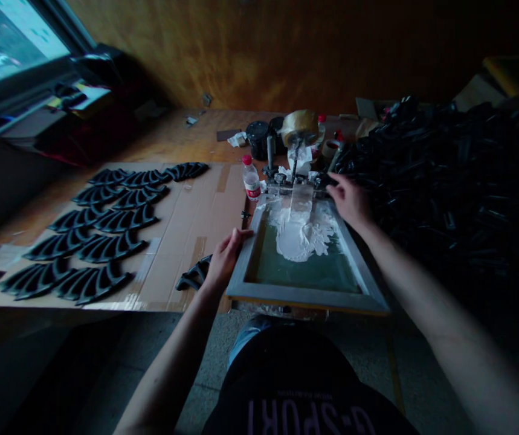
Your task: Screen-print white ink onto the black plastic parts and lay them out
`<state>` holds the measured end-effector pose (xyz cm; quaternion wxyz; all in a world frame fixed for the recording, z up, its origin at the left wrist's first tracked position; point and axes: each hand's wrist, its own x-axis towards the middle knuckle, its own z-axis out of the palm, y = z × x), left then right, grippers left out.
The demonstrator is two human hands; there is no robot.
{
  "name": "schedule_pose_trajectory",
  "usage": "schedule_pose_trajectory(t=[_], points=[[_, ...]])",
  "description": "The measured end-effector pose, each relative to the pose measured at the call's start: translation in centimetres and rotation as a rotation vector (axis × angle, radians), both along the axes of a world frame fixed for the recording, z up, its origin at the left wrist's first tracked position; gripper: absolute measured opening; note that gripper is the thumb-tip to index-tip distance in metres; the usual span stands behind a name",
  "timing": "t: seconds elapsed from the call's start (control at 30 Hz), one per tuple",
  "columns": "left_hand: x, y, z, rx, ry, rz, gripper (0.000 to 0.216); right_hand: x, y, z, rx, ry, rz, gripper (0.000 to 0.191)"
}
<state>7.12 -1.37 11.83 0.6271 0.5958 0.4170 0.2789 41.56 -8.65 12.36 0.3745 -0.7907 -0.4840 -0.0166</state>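
A screen-printing frame [304, 294] lies in front of me, hinged at its far end, with thick white ink [298, 241] spread over the far part of its green mesh [304, 272]. A squeegee [303, 199] leans in the ink. My left hand [225, 257] is at the frame's left side, fingers closed against its edge. Beyond the far right corner, my right hand [350, 201] hovers by the hinge clamp [320, 181], thumb and forefinger apart, nothing visible between them. Partly behind my left wrist, a black ribbed part [191, 278] rests on the cardboard.
Rows of black fan-shaped ribbed parts [125, 217] cover the left of a cardboard sheet [191, 211]. A red-capped bottle [251, 180] stands by the hinge. Behind are a black tub [258, 139] and a tape roll [299, 125]. Black parts [449, 193] are heaped at right.
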Motion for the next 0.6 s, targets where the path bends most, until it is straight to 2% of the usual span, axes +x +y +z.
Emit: schedule_pose_trajectory(t=[0.07, 0.13, 0.23, 0.3, 0.37, 0.43, 0.53, 0.6], points=[[1.4, 1.0, 2.2, 0.079, -0.138, 0.045, 0.055, 2.1, -1.8, -0.7, 0.025, 0.032, -0.14, 0.036], [3.2, 2.1, 3.9, 0.149, -0.266, 0.082, 0.05, 1.7, -3.8, -2.9, -0.019, 0.057, -0.143, 0.036], [5.6, 3.5, 5.5, 0.165, -0.333, 0.096, 0.048, -2.8, -6.1, -7.5, -0.154, 0.024, 0.061, 0.024], [6.5, 3.3, 5.5, 0.146, -0.35, 0.129, 0.048, -6.2, -6.8, -10.1, -0.268, -0.074, 0.201, 0.018], [6.3, 1.8, 4.4, 0.107, -0.355, 0.189, 0.049, -8.5, -7.1, -11.4, -0.375, -0.14, 0.255, 0.013], [5.4, -1.1, 2.2, -0.029, -0.285, 0.161, 0.054, -9.7, -7.0, -11.3, -0.437, -0.08, 0.218, 0.01], [3.6, -6.5, -1.9, -0.374, -0.078, -0.086, 0.064, -12.1, -6.6, -9.5, -0.368, 0.041, 0.173, 0.012], [2.4, -9.1, -4.1, -0.51, -0.055, -0.098, 0.067, -15.3, -6.1, -8.2, -0.266, 0.034, 0.253, 0.014]])
